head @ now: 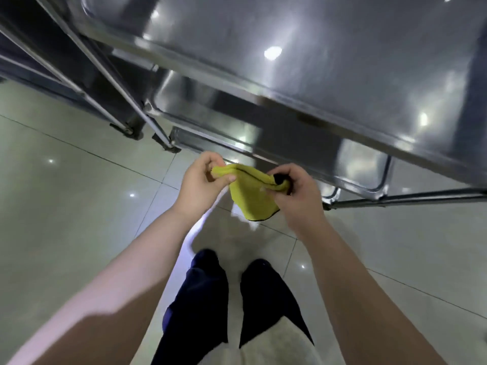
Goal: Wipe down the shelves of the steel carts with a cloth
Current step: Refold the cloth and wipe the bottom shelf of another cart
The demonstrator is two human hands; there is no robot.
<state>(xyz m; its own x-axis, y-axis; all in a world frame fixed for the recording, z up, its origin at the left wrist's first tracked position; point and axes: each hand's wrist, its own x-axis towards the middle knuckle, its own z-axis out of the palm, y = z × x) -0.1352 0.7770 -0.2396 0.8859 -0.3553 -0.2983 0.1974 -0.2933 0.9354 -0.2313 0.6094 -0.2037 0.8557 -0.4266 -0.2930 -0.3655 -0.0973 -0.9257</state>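
A yellow cloth (249, 198) with a dark edge hangs between both hands in front of the steel cart. My left hand (201, 180) pinches its left top corner between thumb and fingers. My right hand (295, 192) grips the right top corner, fingers curled round the bunched fabric. The cart's top shelf (329, 56) fills the upper right of the view, shiny and tilted by the lens. A lower shelf (210, 104) shows beneath its front rim. Both hands are held just short of the cart's front edge, above the floor.
A second steel cart (60, 59) stands at the upper left, its legs and castors (129, 130) on the glossy tiled floor (66, 206). My dark trouser legs (232, 301) are below the hands. A cart leg rail (408, 198) runs along the right.
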